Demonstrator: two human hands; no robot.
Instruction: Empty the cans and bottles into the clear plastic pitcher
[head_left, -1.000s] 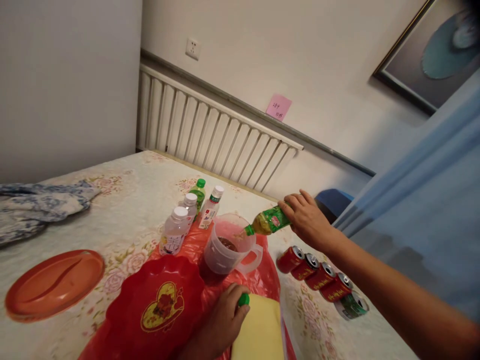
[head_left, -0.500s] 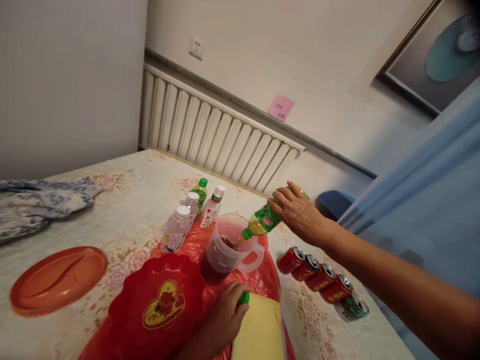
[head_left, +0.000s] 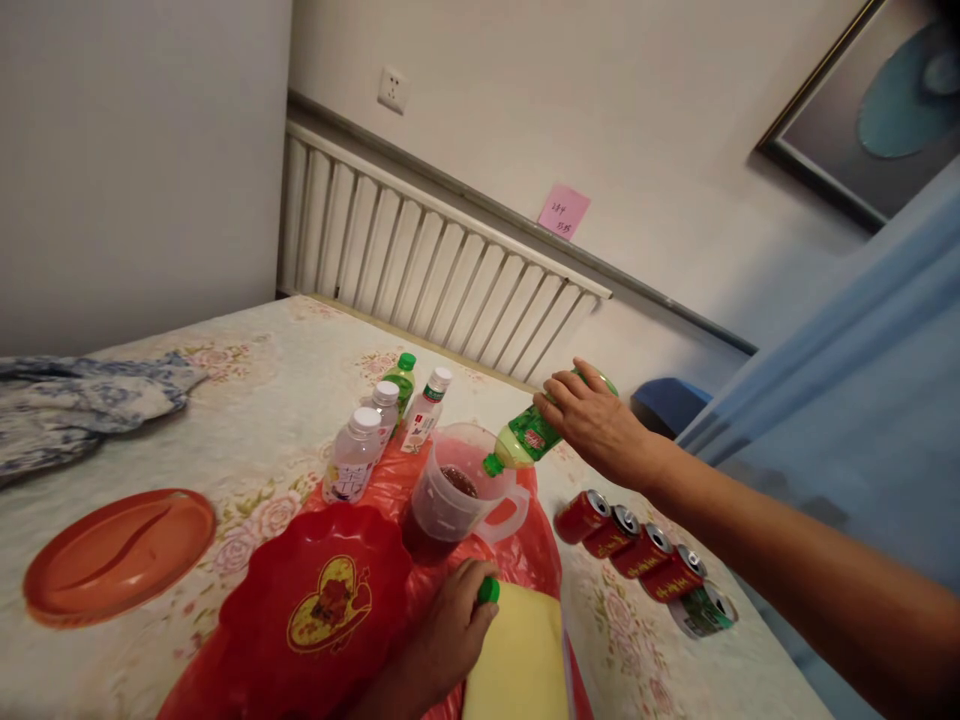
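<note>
My right hand (head_left: pixel 592 410) is wrapped round a green soda bottle (head_left: pixel 531 434), tilted with its mouth down at the rim of a clear plastic pitcher (head_left: pixel 450 515). Dark, foamy-topped liquid (head_left: pixel 459 481) partly fills the pitcher, whose handle points right. No stream can be made out at the bottle's mouth. Closed in front of the pitcher, my left hand (head_left: pixel 454 625) pinches a green bottle cap (head_left: pixel 488 591) between thumb and fingers. Beside that hand lies a scalloped red plate (head_left: pixel 255 615) with a gold heart print. A yellow pad-like object (head_left: pixel 517 655) is on the right.
Behind the plate stand two white-capped bottles (head_left: pixel 351 462), a slim bottle (head_left: pixel 424 415) and a green-capped bottle (head_left: pixel 401 382). Several red cans (head_left: pixel 634 550) and a green can (head_left: pixel 705 612) line the right. An orange lid (head_left: pixel 120 555) and patterned cloth (head_left: pixel 90 405) lie left.
The bottle stays tilted in nearly the same place. A thin amber stream at its mouth is no longer visible, and the liquid in its neck looks paler. My left hand has hardly moved.
</note>
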